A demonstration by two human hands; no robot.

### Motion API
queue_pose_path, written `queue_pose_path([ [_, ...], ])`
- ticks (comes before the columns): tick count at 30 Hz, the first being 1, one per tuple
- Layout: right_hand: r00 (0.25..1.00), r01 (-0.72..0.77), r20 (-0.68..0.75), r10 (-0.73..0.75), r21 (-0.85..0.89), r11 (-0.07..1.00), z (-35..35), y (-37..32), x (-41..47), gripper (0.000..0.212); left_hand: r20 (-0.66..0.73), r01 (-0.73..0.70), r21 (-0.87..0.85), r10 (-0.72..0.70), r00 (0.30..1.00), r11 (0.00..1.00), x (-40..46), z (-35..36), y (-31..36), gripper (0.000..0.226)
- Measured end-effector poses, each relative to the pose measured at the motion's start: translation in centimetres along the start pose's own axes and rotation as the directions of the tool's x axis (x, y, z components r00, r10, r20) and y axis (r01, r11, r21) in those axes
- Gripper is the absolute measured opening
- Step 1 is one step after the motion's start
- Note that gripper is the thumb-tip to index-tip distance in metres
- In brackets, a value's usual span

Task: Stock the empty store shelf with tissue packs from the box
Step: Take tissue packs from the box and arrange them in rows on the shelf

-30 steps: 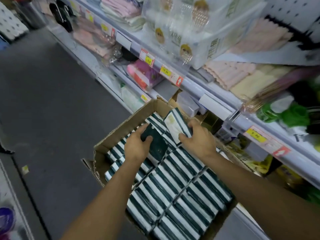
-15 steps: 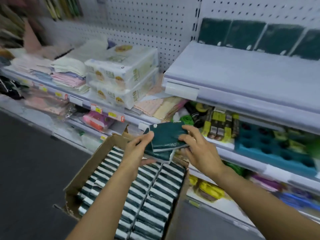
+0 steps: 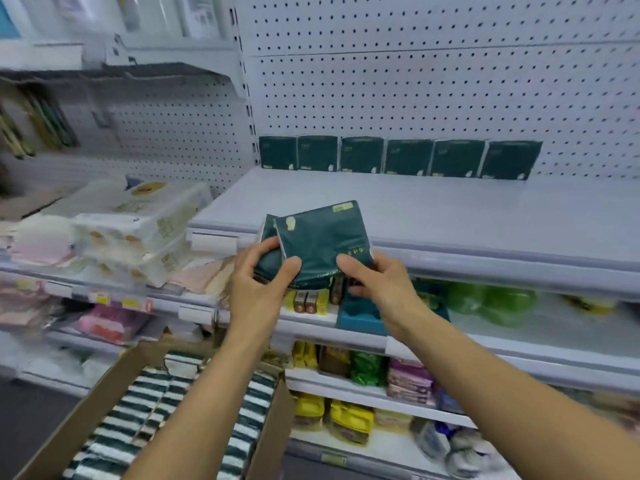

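Head view, centre of the frame: you hold two dark green tissue packs [image 3: 320, 244] up in front of the white shelf [image 3: 398, 209], their glossy wrappers flat and square, the front one bearing a pale emblem at its upper left corner, a small light label along its top edge and faint lettering near its lower edge. The second pack sits behind and to the left of the first, only its left edge showing. Your left hand [image 3: 258, 282] grips the pair at the lower left, thumb pressed on the front face and fingers curled around the rear pack. Your right hand [image 3: 375, 282] pinches the front pack's lower right corner, thumb on top, the other fingers tucked beneath it. The two hands are close together, separated only by the width of the pack, which stands tilted just above them and before the shelf's front lip. At the back of that shelf, in the upper centre, six matching green packs [image 3: 398, 157] stand upright in a row against the pegboard [image 3: 433, 81]. At lower left, under your forearms, the open cardboard box [image 3: 86, 410] holds tight rows of green-and-white pack edges.
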State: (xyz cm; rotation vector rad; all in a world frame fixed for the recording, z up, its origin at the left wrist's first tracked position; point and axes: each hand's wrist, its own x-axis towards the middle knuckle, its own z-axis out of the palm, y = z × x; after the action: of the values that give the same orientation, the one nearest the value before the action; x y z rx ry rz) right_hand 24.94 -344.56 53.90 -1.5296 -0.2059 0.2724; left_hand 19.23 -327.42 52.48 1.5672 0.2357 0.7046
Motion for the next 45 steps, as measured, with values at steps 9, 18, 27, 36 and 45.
queue_pose_path([
  [9, 0.967, 0.187, -0.223, -0.126, 0.280, 0.941, -17.8, -7.2, 0.3, 0.014, 0.015, -0.061, -0.064, 0.062, 0.998, 0.996, -2.7, 17.0, 3.8, 0.028],
  [18, 0.881, -0.016, -0.182, -0.437, -0.934, 0.356, -37.2, -11.9, 2.8, 0.035, 0.089, -0.088, -0.070, 0.094, 0.992, 0.994, -2.2, 27.4, 5.9, 0.032],
  [27, 0.983, -0.116, -0.124, -0.135, -0.991, 0.061, -44.8, -9.8, 6.5, 0.070, 0.207, -0.101, -0.065, 0.113, 0.972, 0.993, 3.8, 34.9, 6.0, 0.032],
  [36, 0.926, -0.096, -0.116, -0.359, -0.993, 0.073, -49.2, -10.1, 17.1, 0.037, 0.355, 0.019, 0.007, -0.021, 0.935, 1.000, 11.6, 41.4, 2.9, 0.032],
  [45, 0.855, -0.136, -0.183, -0.485, -0.982, 0.131, -49.4, -8.4, 25.9, 0.051, 0.472, 0.104, 0.006, -0.095, 0.876, 0.995, 15.5, 44.0, 1.4, 0.032],
])
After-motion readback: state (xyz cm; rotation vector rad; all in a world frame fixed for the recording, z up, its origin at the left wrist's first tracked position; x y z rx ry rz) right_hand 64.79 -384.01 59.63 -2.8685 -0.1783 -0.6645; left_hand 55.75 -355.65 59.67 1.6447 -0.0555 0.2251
